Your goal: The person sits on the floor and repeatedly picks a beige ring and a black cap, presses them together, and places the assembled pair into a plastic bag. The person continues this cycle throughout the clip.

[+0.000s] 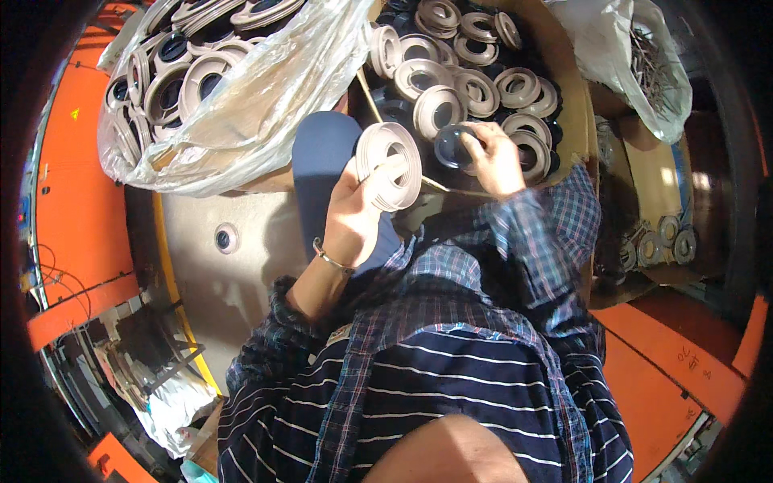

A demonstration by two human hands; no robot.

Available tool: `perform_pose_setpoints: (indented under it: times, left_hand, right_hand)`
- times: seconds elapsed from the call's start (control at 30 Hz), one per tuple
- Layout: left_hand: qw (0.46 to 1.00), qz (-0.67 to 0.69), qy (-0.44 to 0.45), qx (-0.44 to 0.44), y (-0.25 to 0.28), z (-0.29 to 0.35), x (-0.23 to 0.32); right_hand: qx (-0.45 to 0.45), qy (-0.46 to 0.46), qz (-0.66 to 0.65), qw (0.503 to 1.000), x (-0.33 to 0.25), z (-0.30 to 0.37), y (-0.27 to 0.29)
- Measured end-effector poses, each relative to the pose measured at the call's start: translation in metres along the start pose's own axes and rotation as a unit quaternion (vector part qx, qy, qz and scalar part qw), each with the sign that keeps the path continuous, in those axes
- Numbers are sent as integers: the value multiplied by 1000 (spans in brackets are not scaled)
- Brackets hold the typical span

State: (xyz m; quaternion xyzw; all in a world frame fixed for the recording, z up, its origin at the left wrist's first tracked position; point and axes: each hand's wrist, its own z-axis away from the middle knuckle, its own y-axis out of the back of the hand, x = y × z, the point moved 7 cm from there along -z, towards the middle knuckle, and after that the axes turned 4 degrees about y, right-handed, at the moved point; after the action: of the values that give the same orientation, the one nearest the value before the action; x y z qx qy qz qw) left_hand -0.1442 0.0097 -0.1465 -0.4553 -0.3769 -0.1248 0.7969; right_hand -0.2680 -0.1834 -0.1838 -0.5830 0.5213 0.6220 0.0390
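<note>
My left hand (pixel 352 211) grips a beige ridged plastic ring (pixel 369 149), with the fingers wrapped round its rim and reaching into its opening. A little to the right, my right hand (pixel 498 163) pinches a glossy dark round cap (pixel 452 148) at its edge. The cap and the ring are apart. Just beyond both hands, a cardboard box (pixel 585 121) holds many loose beige rings (pixel 436 111) mixed with black round parts. Fingers of my right hand partly hide the cap.
At the far left, a clear plastic bag (pixel 298 72) holds more beige rings with black centres. One ring (pixel 227 237) lies on the floor. Another bag (pixel 656 76) with thin brown pieces is at the far right. Orange panels (pixel 84 177) stand on both sides.
</note>
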Motion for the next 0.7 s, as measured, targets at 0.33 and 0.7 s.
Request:
perform_pose_setpoints:
  times: [0.33,0.7]
  left_hand:
    - [984,-7,132,-118,-32,6,-32]
    - [946,-308,2,-102,-38,19,-36]
  right_hand:
    - [-97,77,67,990,-105,56,38]
    - [-11,-108,-76,991,-64,74,27]
